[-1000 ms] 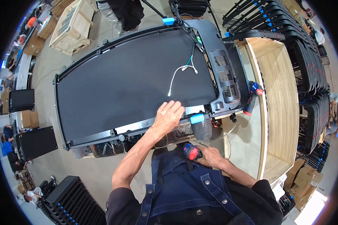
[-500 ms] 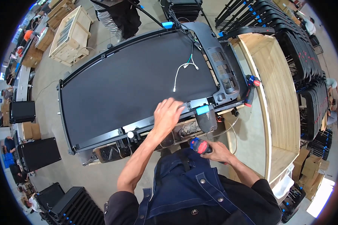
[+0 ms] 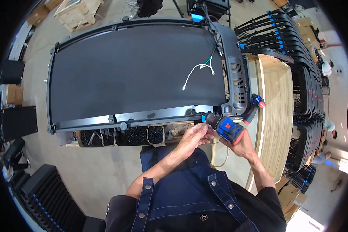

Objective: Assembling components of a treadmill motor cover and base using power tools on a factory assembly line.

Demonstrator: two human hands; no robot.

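Note:
My right hand grips a blue, black and red cordless drill, its chuck pointing left and away from me. Close to the chuck is my left hand, fingers curled and thumb toward them; anything between them is too small or hidden to tell. Both hands are at the near right corner of a treadmill, which has a flat black belt and a vented motor cover. A piece of blue padding shows just behind the chuck. White-tipped cables lie across the belt.
A second cordless drill lies right of the motor cover, by a long wooden crate. Under the near rail stand bins of black hardware. Black frames are stacked at right; a person stands beyond the treadmill.
My right hand has raised the drill up to the treadmill's near right corner. The left hand has come back from over the side rail to the chuck. The view has shifted.

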